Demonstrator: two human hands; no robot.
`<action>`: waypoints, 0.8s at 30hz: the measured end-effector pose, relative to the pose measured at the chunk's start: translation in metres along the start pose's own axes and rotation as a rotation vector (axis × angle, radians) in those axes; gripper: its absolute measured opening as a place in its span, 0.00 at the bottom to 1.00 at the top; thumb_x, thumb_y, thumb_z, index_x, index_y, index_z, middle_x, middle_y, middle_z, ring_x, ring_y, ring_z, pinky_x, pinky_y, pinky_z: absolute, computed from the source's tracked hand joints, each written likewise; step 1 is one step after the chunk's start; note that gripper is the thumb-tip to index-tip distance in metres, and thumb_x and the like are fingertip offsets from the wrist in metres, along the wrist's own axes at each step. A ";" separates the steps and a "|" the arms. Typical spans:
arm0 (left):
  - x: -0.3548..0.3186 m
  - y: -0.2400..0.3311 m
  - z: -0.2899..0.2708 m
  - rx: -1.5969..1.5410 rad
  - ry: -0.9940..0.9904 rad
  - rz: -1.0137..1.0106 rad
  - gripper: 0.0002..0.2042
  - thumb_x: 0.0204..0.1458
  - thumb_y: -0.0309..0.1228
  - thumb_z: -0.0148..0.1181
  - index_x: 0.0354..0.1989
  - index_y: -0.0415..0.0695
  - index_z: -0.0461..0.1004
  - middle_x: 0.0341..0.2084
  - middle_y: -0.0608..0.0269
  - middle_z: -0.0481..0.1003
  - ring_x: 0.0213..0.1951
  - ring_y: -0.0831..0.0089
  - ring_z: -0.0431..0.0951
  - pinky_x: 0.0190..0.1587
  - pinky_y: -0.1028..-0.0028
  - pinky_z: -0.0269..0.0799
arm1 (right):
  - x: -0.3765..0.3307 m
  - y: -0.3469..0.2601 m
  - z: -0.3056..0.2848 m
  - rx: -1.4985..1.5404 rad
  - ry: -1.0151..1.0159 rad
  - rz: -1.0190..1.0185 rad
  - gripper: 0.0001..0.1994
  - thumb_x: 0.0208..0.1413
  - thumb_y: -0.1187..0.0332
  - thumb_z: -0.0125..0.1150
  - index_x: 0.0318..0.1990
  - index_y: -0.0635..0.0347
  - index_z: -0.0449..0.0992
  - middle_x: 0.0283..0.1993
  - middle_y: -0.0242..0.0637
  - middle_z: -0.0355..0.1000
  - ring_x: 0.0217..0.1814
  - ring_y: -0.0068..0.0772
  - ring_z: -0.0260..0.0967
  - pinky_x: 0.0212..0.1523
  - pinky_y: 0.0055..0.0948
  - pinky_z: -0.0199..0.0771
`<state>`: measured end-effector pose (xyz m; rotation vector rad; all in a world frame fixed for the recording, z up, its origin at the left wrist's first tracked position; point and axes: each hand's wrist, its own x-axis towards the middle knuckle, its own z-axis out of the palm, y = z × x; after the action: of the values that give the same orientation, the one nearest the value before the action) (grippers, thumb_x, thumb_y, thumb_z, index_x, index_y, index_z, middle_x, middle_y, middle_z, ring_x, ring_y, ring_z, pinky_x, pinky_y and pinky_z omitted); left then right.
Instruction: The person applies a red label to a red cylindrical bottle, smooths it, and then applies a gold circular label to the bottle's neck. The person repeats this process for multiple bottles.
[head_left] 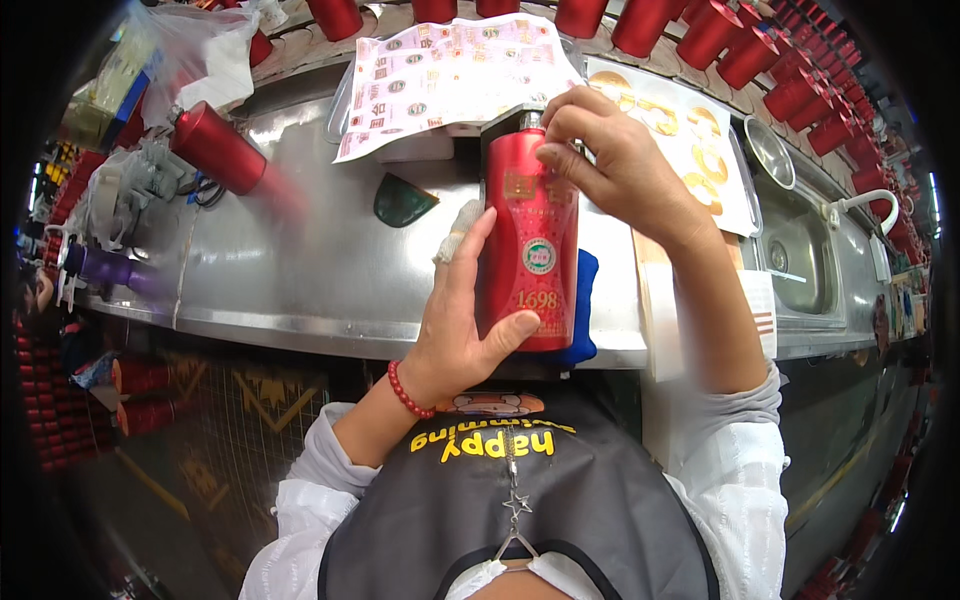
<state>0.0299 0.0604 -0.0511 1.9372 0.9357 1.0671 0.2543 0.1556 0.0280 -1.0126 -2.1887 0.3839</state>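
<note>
A glossy red bottle (528, 300) with gold lettering and a round green-and-white emblem stands nearly upright in the picture, in front of my apron. My left hand (455, 320) is closed around its lower left side, thumb across the front. One left finger wears a pale fabric cover (459, 232). At the bottle's top right, my right hand (625, 160) is bent round the shoulder near the silvery neck, its thumb against the red surface. Whether it pinches anything small is hidden. A dark green scraper (404, 202) lies left of the bottle. Behind its lower right shows a blue cloth (586, 310).
Beyond the bottle lies a pink printed sheet (450, 85); a sheet with gold decals (702, 140) is at right. Farther right are a metal bowl (769, 152), sink (800, 265) and faucet (868, 203). A tilted red bottle (218, 148) is at left. Several red bottles line the back.
</note>
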 end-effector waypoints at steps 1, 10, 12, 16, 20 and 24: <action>-0.002 0.001 -0.001 -0.048 -0.018 -0.041 0.46 0.56 0.52 0.63 0.72 0.33 0.47 0.69 0.34 0.52 0.71 0.45 0.52 0.72 0.57 0.47 | 0.000 0.000 0.002 -0.023 -0.001 -0.009 0.09 0.58 0.71 0.65 0.33 0.65 0.72 0.41 0.39 0.72 0.40 0.39 0.72 0.40 0.32 0.73; 0.018 -0.005 -0.003 -0.180 0.064 -0.071 0.43 0.59 0.49 0.61 0.72 0.32 0.46 0.68 0.36 0.54 0.70 0.48 0.55 0.71 0.58 0.50 | -0.001 0.002 0.011 -0.125 0.273 0.021 0.06 0.59 0.72 0.63 0.38 0.65 0.73 0.43 0.45 0.72 0.46 0.46 0.72 0.48 0.34 0.73; 0.037 -0.014 0.001 -0.319 0.151 -0.109 0.39 0.61 0.47 0.59 0.70 0.31 0.50 0.67 0.38 0.57 0.69 0.51 0.58 0.70 0.59 0.52 | -0.009 -0.001 0.013 -0.068 0.317 0.121 0.07 0.62 0.71 0.60 0.43 0.65 0.74 0.45 0.46 0.72 0.48 0.44 0.72 0.50 0.34 0.72; 0.078 -0.030 0.007 -0.477 0.170 -0.204 0.34 0.61 0.45 0.61 0.65 0.33 0.57 0.59 0.44 0.65 0.61 0.60 0.67 0.65 0.63 0.61 | -0.030 -0.009 0.021 0.113 0.252 0.335 0.14 0.66 0.64 0.58 0.50 0.67 0.74 0.47 0.45 0.72 0.52 0.38 0.72 0.54 0.32 0.70; 0.094 -0.035 0.004 -0.586 0.092 -0.370 0.25 0.63 0.36 0.59 0.63 0.38 0.59 0.52 0.55 0.69 0.51 0.76 0.73 0.54 0.74 0.72 | -0.031 -0.002 0.028 0.193 0.221 0.387 0.16 0.65 0.62 0.59 0.50 0.69 0.73 0.47 0.45 0.72 0.52 0.36 0.70 0.55 0.31 0.68; 0.101 -0.039 0.004 -0.673 0.071 -0.413 0.20 0.63 0.33 0.58 0.59 0.39 0.61 0.46 0.56 0.74 0.45 0.76 0.77 0.49 0.75 0.76 | -0.029 0.003 0.030 0.323 0.216 0.469 0.17 0.64 0.62 0.60 0.50 0.69 0.73 0.47 0.43 0.72 0.51 0.34 0.70 0.55 0.31 0.68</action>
<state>0.0631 0.1636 -0.0493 1.1074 0.8246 1.0320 0.2484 0.1363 -0.0088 -1.3076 -1.6193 0.7742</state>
